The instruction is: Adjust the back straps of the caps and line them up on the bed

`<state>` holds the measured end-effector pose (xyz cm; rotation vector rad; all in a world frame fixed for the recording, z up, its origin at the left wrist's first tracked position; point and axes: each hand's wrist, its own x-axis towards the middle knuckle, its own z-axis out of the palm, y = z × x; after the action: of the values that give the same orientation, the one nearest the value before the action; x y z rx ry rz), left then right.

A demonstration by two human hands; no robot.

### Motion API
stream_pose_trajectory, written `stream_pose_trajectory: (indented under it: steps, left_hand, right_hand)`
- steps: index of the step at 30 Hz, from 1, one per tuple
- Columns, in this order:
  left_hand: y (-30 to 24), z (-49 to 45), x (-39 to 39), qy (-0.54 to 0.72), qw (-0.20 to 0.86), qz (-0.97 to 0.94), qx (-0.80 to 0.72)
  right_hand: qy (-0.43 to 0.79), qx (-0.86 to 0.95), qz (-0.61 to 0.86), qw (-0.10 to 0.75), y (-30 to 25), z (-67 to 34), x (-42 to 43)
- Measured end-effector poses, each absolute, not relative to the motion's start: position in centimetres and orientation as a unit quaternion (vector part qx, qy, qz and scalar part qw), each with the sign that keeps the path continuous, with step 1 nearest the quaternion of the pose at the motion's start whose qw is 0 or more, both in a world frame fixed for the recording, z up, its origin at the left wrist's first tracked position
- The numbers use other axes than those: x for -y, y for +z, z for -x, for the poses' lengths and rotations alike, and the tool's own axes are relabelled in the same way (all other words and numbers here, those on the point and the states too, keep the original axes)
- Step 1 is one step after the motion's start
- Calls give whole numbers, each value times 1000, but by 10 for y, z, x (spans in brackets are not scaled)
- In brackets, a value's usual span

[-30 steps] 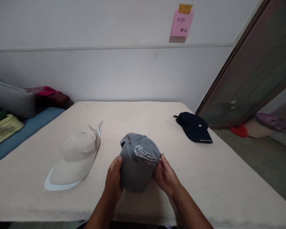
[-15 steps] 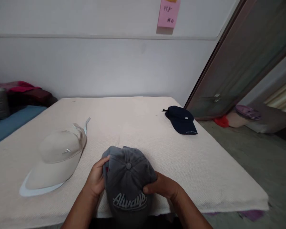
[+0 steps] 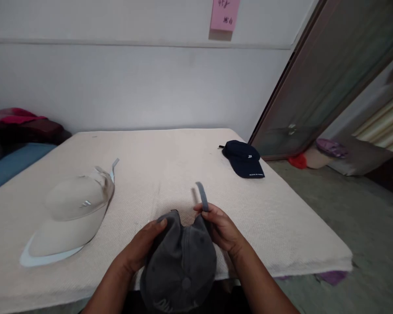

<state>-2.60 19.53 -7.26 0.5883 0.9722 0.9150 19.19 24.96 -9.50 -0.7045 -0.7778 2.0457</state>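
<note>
A grey baseball cap (image 3: 183, 261) is held low in front of me, its back opening pointing away and its brim mostly out of sight below. My left hand (image 3: 144, 244) grips the left side of the cap's back edge, thumb on top. On the other side, my right hand (image 3: 221, 224) pinches the base of the cap's loose grey strap (image 3: 202, 195), which sticks up free. A beige cap (image 3: 72, 213) with a pale-edged brim lies to the left. A navy cap (image 3: 244, 159) rests farther off at the right.
The caps lie on a bed-like surface with a cream cover (image 3: 144, 152). A white wall with a pink note (image 3: 225, 15) stands behind. Dark bundled cloth (image 3: 29, 131) sits at the left, and a brown-framed sliding door (image 3: 291, 78) rises at the right.
The grey cap has tipped toward me, so its lettering has mostly dropped from view. My right hand has moved from the crown to the back strap, which now stands loose.
</note>
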Motion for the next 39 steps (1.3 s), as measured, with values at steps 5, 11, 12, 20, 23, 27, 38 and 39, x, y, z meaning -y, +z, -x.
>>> stream_pose_trajectory:
  steps: [5, 11, 12, 20, 23, 27, 38, 39]
  left_hand:
    - [-82, 25, -206, 436, 681, -303, -505]
    - [-87, 24, -213, 508, 649, -267, -499]
    - [-85, 23, -212, 513, 643, -278, -496]
    - [-75, 14, -207, 505, 602, -334, -521]
    - [-76, 11, -207, 494, 627, -310, -517]
    - [-79, 8, -208, 491, 643, -306, -502]
    - [-86, 1, -205, 472, 640, -343, -500]
    - [-86, 1, -205, 474, 636, -350, -498]
  right_hand:
    - [751, 299, 356, 469, -95, -186, -256]
    - [724, 422, 370, 401, -97, -186, -259]
    - [721, 433, 374, 391, -99, -186, -260]
    - [754, 317, 319, 479, -94, -190, -263]
    - [748, 313, 307, 499, -90, -190, -263]
    - [750, 388, 320, 430, -89, -184, -258]
    - [621, 597, 378, 339, -90, -158, -247]
    - [618, 601, 379, 336, -91, -157, -247]
